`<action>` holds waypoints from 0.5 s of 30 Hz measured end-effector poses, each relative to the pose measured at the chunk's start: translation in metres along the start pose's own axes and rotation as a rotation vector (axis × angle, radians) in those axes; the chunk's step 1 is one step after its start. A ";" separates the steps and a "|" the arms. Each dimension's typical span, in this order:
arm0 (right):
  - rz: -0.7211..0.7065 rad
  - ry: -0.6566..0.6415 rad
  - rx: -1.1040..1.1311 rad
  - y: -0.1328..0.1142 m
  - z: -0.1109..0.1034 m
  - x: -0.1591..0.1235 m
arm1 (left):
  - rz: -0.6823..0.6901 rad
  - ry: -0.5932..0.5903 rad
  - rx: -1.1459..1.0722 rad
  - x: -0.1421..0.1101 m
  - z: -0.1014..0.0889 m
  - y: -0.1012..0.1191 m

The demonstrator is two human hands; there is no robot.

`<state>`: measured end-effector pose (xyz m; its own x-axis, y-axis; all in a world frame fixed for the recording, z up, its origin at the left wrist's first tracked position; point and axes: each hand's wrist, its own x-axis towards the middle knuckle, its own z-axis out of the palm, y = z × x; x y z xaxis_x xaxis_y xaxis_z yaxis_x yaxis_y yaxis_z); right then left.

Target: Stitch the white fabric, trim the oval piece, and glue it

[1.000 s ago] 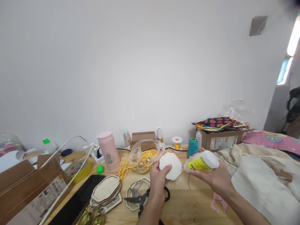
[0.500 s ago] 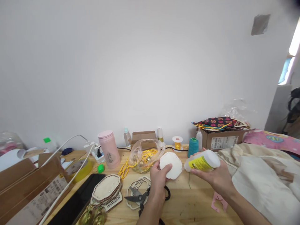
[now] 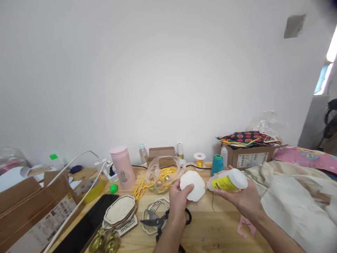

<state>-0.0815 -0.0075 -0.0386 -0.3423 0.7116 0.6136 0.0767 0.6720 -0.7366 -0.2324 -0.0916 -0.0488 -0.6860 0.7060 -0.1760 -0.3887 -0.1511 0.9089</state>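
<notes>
My left hand point(image 3: 178, 201) pinches a white scalloped flat piece point(image 3: 193, 185) and holds it up above the wooden table point(image 3: 210, 228). My right hand point(image 3: 242, 202) grips a white plastic bottle with a yellow label point(image 3: 228, 181), laid on its side with its nozzle pointing at the right edge of the white piece. Black scissors point(image 3: 155, 222) lie on a cut-out wooden frame point(image 3: 155, 207) just below my left hand. A stack of wooden plaques point(image 3: 119, 213) sits to the left of it.
A bag of yellow cords point(image 3: 163, 175), a pink tumbler point(image 3: 121, 168), thread spools point(image 3: 217, 164) and a small box point(image 3: 161, 153) stand at the back. Cardboard boxes point(image 3: 31, 214) and white cables point(image 3: 76, 202) are at left. Cream fabric point(image 3: 292, 203) lies at right, behind it a box of patterned cloth point(image 3: 250, 154).
Almost nothing has changed. Both hands, the white piece and the bottle have kept their pose; the view has drifted slightly.
</notes>
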 end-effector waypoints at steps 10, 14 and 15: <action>0.079 0.027 0.031 0.005 0.005 -0.006 | 0.008 0.015 -0.008 0.002 0.000 -0.003; 0.054 -0.046 0.025 0.004 0.006 -0.007 | 0.011 0.019 -0.026 0.001 0.000 -0.004; 0.059 -0.007 0.027 0.003 0.005 -0.007 | 0.009 0.019 -0.030 0.001 0.001 -0.004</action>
<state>-0.0841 -0.0115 -0.0467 -0.3441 0.7484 0.5669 0.0717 0.6230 -0.7789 -0.2311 -0.0900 -0.0522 -0.7013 0.6911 -0.1749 -0.4002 -0.1785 0.8989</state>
